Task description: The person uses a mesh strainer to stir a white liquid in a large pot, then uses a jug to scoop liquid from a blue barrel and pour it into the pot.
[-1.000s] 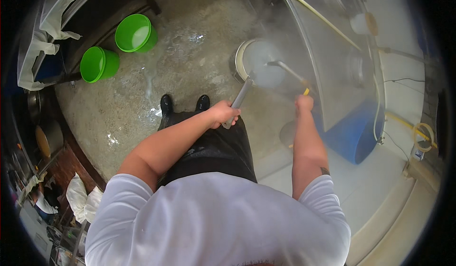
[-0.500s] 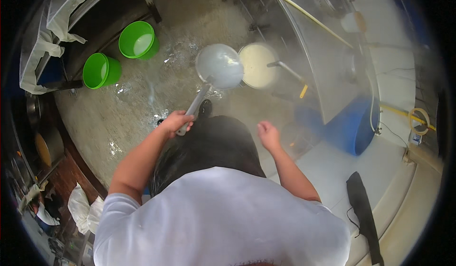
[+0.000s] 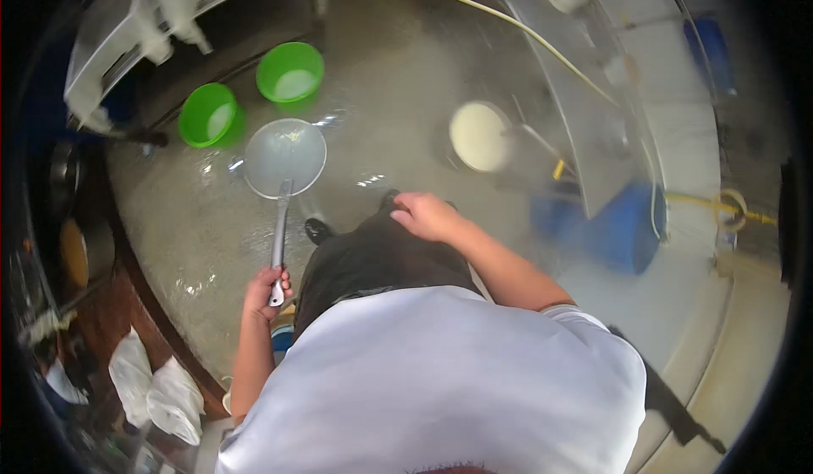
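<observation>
My left hand (image 3: 266, 289) is closed round the grey handle of a large, round-headed strainer (image 3: 286, 159). Its wide, pale head is held out over the wet floor to the left, with a few whitish bits near its far rim; blur hides how fine its mesh is. My right hand (image 3: 426, 216) is loosely open in front of my dark apron (image 3: 381, 249), thumb apart from the fingers, nothing seen in it. Just beyond the strainer stand two green buckets (image 3: 207, 116) with whitish contents. Farther right is a round vessel of cream-coloured liquid (image 3: 479, 137).
A long handle with a yellow end (image 3: 542, 148) rests by the cream-filled vessel. Blue barrels (image 3: 627, 228) stand at right beside a metal surface (image 3: 563, 110), with a pale hose (image 3: 500, 12) across it. White bags (image 3: 174, 402) lie at lower left. Steam hazes the right side.
My left hand has carried the strainer leftward and away from the cream-filled vessel, toward the green buckets. My right hand has come in across the front of my apron. The whole view has turned somewhat.
</observation>
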`<state>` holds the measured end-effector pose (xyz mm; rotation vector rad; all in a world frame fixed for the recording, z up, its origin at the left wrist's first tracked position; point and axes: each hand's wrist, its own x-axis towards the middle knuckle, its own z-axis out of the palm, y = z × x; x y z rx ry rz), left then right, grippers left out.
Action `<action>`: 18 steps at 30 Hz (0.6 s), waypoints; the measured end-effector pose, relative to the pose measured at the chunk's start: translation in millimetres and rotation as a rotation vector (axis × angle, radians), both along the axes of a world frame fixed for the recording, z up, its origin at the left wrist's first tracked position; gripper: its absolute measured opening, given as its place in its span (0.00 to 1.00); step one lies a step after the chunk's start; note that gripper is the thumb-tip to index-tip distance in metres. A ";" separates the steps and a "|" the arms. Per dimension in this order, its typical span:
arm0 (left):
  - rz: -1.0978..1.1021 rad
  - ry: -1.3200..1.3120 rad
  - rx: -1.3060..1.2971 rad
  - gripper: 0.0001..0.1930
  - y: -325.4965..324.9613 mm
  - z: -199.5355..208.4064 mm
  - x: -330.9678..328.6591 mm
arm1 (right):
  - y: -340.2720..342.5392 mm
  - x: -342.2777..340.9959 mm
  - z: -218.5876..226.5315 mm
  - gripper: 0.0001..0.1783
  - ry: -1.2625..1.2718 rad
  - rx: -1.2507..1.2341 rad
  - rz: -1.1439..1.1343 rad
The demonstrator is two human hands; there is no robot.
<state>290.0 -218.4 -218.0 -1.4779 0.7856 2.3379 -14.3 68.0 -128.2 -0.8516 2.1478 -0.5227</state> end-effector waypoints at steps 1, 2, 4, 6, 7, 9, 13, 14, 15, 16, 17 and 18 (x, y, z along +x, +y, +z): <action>0.115 -0.030 0.014 0.05 -4.0 -0.3 18.9 | -11.2 3.5 -5.2 0.18 -0.002 -0.023 0.046; 0.158 0.009 0.030 0.05 -9.4 -10.4 35.4 | -16.9 5.3 -10.8 0.18 0.067 0.067 0.125; 0.259 0.056 0.056 0.04 -19.3 -27.7 63.3 | -35.4 5.9 -17.8 0.19 0.144 0.132 0.224; 0.383 0.094 0.119 0.05 -33.8 -45.2 98.2 | -61.5 7.5 -23.4 0.19 0.138 0.092 0.264; 0.449 0.102 0.167 0.05 -36.4 -46.2 104.4 | -75.7 6.2 -25.5 0.19 0.137 0.078 0.285; 0.583 0.094 0.192 0.05 -41.5 -42.5 122.8 | -117.0 12.2 -9.0 0.19 0.143 0.059 0.359; 0.771 0.105 0.145 0.06 -51.4 -48.6 161.2 | -195.2 22.8 0.9 0.19 0.159 -0.090 0.424; 0.845 0.093 0.127 0.06 -58.6 -50.0 167.9 | -218.5 24.5 3.0 0.19 0.166 -0.096 0.451; 0.917 0.079 0.111 0.06 -67.5 -52.2 173.5 | -243.2 27.1 5.4 0.19 0.162 -0.121 0.455; 0.944 0.085 0.111 0.06 -76.2 -52.5 180.3 | -266.4 32.0 7.7 0.19 0.154 -0.143 0.461; 0.991 0.085 0.086 0.05 -85.3 -52.5 187.3 | -288.2 36.6 8.7 0.19 0.155 -0.145 0.487; 1.037 0.084 0.060 0.05 -94.6 -52.4 193.5 | -309.7 40.9 9.3 0.18 0.135 -0.188 0.483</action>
